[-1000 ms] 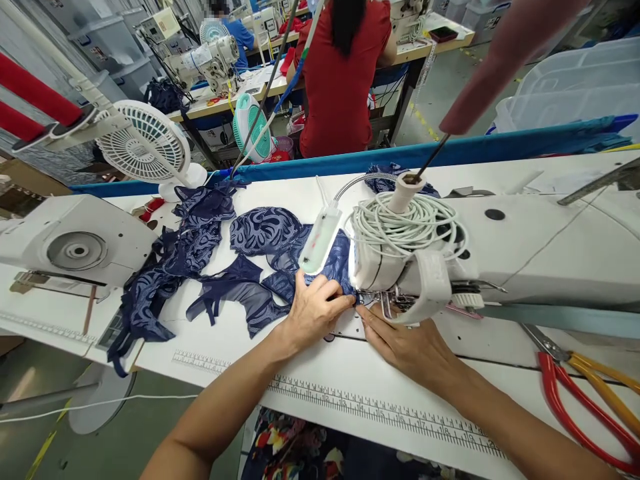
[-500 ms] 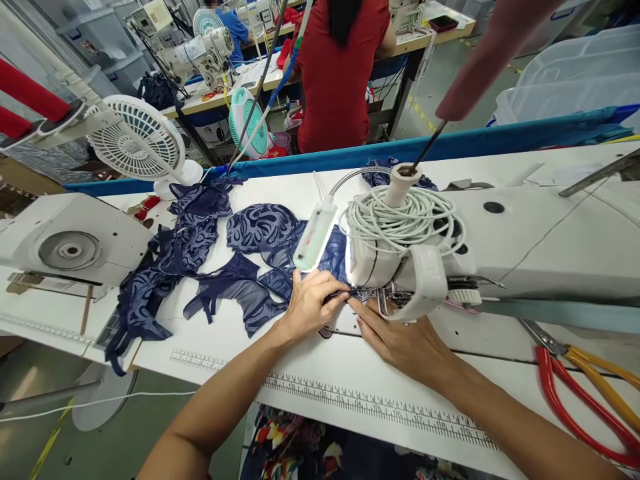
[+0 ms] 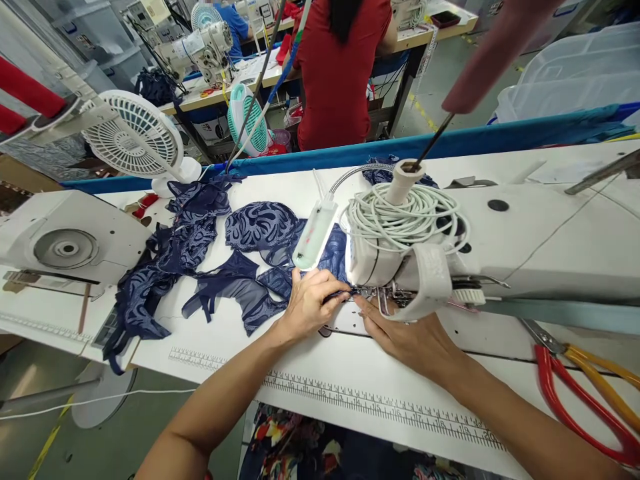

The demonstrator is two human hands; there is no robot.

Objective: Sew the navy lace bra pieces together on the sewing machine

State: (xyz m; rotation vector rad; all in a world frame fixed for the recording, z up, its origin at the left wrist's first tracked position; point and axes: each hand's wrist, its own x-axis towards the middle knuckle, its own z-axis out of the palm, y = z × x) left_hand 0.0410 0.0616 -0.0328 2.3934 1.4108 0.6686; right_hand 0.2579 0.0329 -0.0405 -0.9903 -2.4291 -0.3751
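Note:
My left hand (image 3: 314, 301) is closed on the edge of a navy patterned garment (image 3: 280, 283), its thumb and index finger pinched together just left of the needle area. At the front of the sewing machine (image 3: 540, 240), my right hand (image 3: 400, 330) lies low beside the presser foot, partly hidden by the white guard (image 3: 429, 283); whether its fingers hold anything cannot be made out. The garment spreads leftward over the white table (image 3: 210, 373), under a small lamp (image 3: 315, 237). Coiled pale cord (image 3: 403, 217) rests on the machine head.
More navy pieces (image 3: 185, 247) lie at the left, by a second machine (image 3: 70, 240) and a white fan (image 3: 135, 133). Red-handled scissors (image 3: 555, 380) and an orange-handled tool (image 3: 595, 367) lie at the right. A person in red (image 3: 335, 80) sits beyond the blue edging.
My right hand has shifted slightly to the right, away from my left fingertips. My left hand stays almost where it was, still pinching the fabric.

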